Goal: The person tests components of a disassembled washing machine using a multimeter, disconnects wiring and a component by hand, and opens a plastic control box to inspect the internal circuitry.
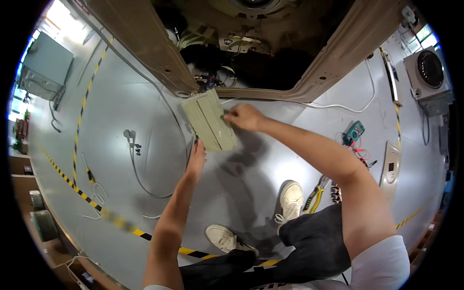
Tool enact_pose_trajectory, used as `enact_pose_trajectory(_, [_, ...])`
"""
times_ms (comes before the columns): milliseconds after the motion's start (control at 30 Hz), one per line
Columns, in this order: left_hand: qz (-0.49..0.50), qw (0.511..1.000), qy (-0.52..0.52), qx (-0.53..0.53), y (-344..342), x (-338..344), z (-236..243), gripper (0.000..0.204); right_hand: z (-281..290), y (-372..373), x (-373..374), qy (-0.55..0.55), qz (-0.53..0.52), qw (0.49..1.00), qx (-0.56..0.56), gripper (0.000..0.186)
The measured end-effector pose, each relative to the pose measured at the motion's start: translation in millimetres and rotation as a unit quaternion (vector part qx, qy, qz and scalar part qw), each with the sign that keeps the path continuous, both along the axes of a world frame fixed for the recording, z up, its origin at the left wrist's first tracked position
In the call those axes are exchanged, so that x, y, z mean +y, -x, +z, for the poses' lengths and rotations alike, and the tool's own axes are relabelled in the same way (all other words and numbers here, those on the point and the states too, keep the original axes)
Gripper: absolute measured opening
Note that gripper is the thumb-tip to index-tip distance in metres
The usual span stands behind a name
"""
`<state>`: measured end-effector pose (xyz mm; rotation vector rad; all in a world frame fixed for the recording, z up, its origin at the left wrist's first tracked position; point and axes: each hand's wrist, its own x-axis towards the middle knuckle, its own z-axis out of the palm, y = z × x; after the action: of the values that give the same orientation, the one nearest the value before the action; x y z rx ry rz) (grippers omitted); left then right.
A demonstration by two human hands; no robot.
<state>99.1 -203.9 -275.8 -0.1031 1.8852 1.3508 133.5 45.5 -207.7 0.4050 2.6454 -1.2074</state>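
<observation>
One pale green casing point(209, 113) sits near the middle of view, toward eleven o'clock. At its seven o'clock edge the person's left hand point(197, 157) grips it; at three o'clock the right hand point(246, 117) has fingers curled against or just beside it, contact unclear. Small marks on the casing are too fine to read. Dark lettering on the white shirt point(382, 263) is cut off at six o'clock. At twelve, the open tan cabinet point(140, 36) contains wires point(224, 75). Brown boxes point(21, 186) stand around nine to eight o'clock, near a grey-green roll point(44, 225).
</observation>
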Motion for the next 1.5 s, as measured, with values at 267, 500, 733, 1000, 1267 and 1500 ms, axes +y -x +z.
enact_pose_trajectory(267, [0.116, 0.992, -0.021, -0.052, 39.8, -17.9, -8.1, 0.080, -24.5, 86.8, 63.1, 0.266, -0.293, 0.907, 0.141, 0.035])
enact_pose_trajectory(500, [0.107, 0.992, -0.041, -0.048, 25.1, 20.7, -30.5, 0.072, -97.8, 145.9, 165.6, 0.456, -0.416, 0.775, 0.139, 0.039])
enact_pose_trajectory(733, [-0.140, 0.892, 0.235, 0.359, 11.7, -16.5, -58.4, 0.031, -110.7, 166.6, 152.4, 0.744, -0.281, 0.579, 0.179, 0.024])
enact_pose_trajectory(1000, [-0.351, 0.769, 0.235, 0.480, 19.5, -63.2, -47.4, 0.049, -67.9, 170.4, 174.0, 0.714, -0.188, 0.663, 0.128, 0.018])
enact_pose_trajectory(1267, [-0.283, 0.785, 0.189, 0.517, -1.1, -73.8, -79.4, 0.059, -48.7, 146.4, 183.7, 0.667, -0.153, 0.724, 0.081, 0.017])
enact_pose_trajectory(1500, [-0.283, 0.784, 0.192, 0.518, 4.7, -72.3, -86.9, 0.068, -34.4, 139.7, 176.4, 0.738, -0.165, 0.652, 0.044, 0.015])
